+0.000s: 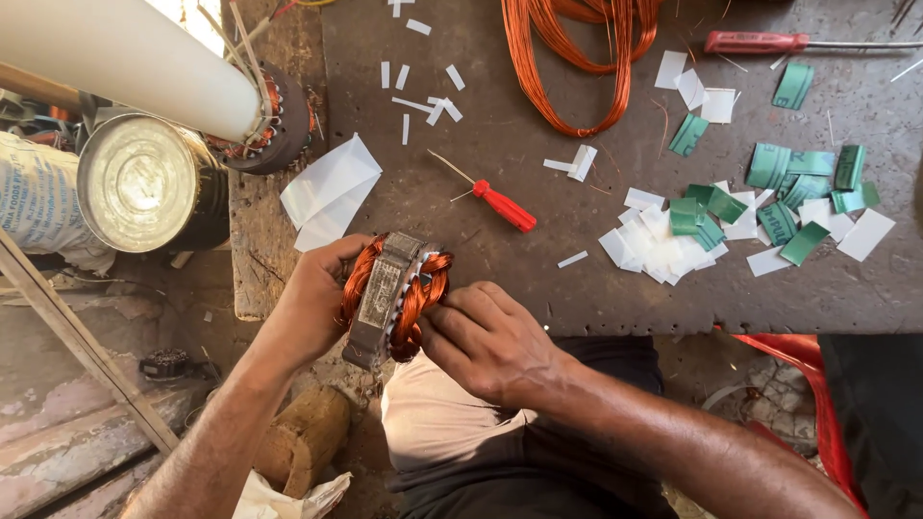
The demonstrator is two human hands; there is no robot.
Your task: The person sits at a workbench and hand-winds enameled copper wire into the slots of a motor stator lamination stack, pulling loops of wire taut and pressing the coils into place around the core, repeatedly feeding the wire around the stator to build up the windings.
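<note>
A motor stator [385, 298], a grey metal ring wound with copper coils, is held on edge just off the near edge of the workbench [538, 250]. My left hand [312, 303] grips it from the left side. On its right side, my right hand [486, 336] presses its fingers onto the copper coil. A small red-handled awl [500, 204] lies on the bench just beyond the stator.
A loop of copper wire [572, 58] lies at the back. White and green paper slips [731, 226] are scattered at right. A red-handled screwdriver [760, 41] is far right. Another stator [279, 120], a white pipe [125, 53] and a tin can [144, 183] stand at left.
</note>
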